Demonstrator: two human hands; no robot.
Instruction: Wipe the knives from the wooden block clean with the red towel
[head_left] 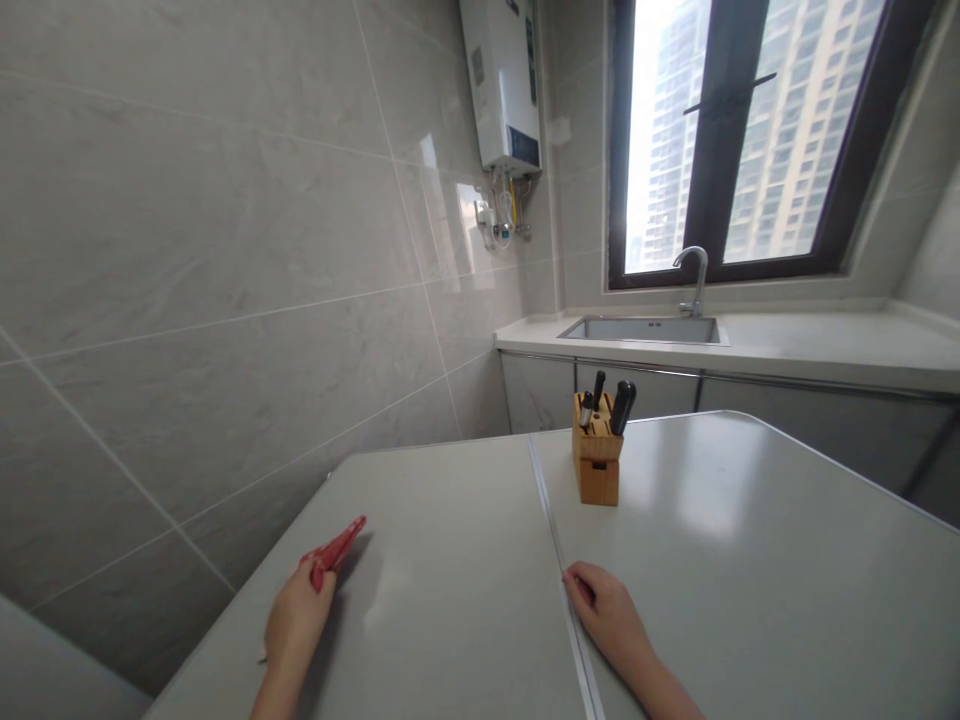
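A red cloth (pixel 334 555) with pale marks is gripped in my left hand (pixel 300 612), over the left part of the white table. Its pointed end sticks out beyond my fingers, and the rest is hidden in the grip. My right hand (pixel 606 605) rests on the table beside the metal seam (pixel 551 515), fingers curled in and nothing visible in them. Beyond that hand stands a wooden knife block (pixel 598 480), upright, with several black-handled tools in its slots. Neither hand touches the block.
The white table (pixel 450 560) has a thin metal rim and a tiled wall (pixel 225 200) along its left. Behind it is a counter (pixel 810 340) with a steel sink (pixel 645 330) and a faucet (pixel 700 275). A water heater (pixel 501 90) hangs beside the window.
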